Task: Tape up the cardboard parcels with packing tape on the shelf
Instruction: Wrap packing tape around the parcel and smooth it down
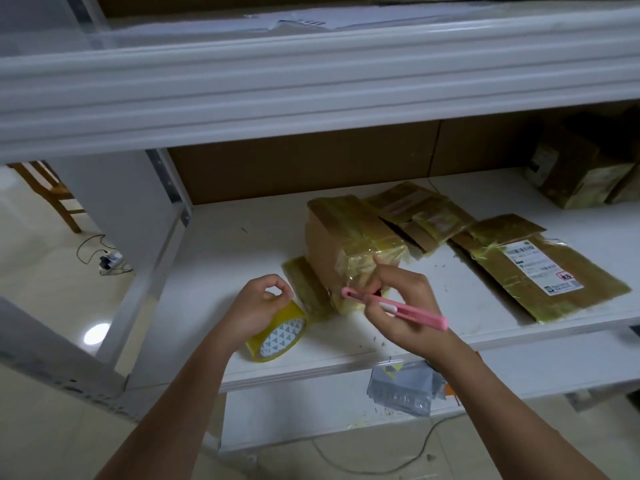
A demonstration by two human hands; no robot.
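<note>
A white metal shelving unit fills the space, its white shelf board (242, 244) running wide under a thick upper rail; a brown backing panel closes the rear. To the left the unit ends at an upright post, and past it lies pale tiled floor with a wooden chair (52, 192) and a black cable with plug (107, 261). The left half of the shelf is bare board, with free space around the work; the front edge runs just under the person's wrists.

Four cardboard parcels sit on the shelf. The small upright brown cardboard box (343, 247), wrapped in glossy yellowish tape, stands near the front, a taped flap (304, 289) lying flat at its left foot. Behind it lies a flattened taped parcel (419, 216). To the right a flat brown parcel with a white printed label (543, 271) reaches close to the front edge. A fourth taped box (575, 174) sits in the far right corner.

One roll of yellowish packing tape (277, 334) stands tilted near the front edge. The left hand (254, 306) curls over its top, thumb and forefinger meeting in a ring. The right hand (401, 306) holds a slim pink utility cutter (398, 308) pinched in its grip, tip at the box's lower front face, with one finger touching the taped surface.

Below, a grey plastic mailer bag (405, 386) lies on the lower shelf.
</note>
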